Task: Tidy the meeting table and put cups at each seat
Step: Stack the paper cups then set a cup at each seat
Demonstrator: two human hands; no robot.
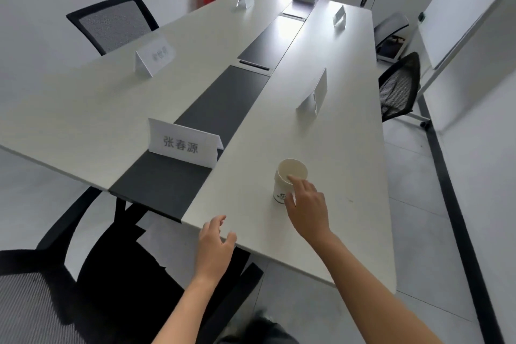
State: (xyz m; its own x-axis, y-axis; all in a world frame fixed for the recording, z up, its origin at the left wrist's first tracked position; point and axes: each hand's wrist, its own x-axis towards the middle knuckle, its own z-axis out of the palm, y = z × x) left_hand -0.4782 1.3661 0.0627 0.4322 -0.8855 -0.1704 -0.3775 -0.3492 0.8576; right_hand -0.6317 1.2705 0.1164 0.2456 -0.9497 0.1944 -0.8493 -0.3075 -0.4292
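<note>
One white paper cup (290, 169) stands upright near the close right edge of the pale worktop (111, 109); it looks light and thin-walled, easily crushed or tipped, so it is best held gently round its middle. Of the hands, the right hand (307, 209) pinches it, forefinger on the rim and thumb on the side, while the left hand (216, 243) hovers loosely curled and empty. Six white folded name cards (183, 142) mark the seats.

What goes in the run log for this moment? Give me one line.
step: cup placement | right hand on paper cup, grip unclear | cup upright on table | left hand empty at near edge
</note>
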